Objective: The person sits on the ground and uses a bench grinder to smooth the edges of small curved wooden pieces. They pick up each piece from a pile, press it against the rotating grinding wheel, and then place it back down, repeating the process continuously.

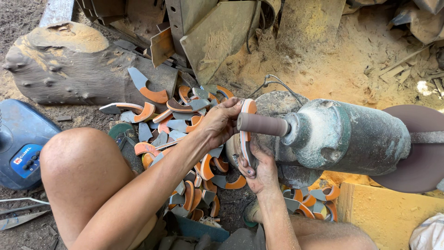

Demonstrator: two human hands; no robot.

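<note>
I hold a curved piece [245, 134], orange on one face and grey on the other, up against the sanding drum [262, 124] that sticks out from the end of the dusty green motor [351, 137]. My left hand [219, 122] pinches the upper end of the piece, fingers closed tight around it near the drum's tip. My right hand [260, 167] cups the lower end from beneath, fingers wrapped shut on it. The piece sits upright between the two hands, its inner curve touching the drum.

It looks light and stiff to me, a thin crescent that would not bend, though the narrow tips may chip if pressed hard. The faces seem smooth and a little dusty, so I judge it could slip; the best hold is at both ends, thumbs on the flat sides, keeping fingertips clear of the drum.

A heap of like pieces [185, 134] lies on the ground just past my left forearm, and a smaller pile [310, 201] sits below the motor. A large log [69, 65] lies beyond the heap, sawdust [333, 60] covers the ground behind the motor, and a blue device [21, 141] rests beside my left knee.
</note>
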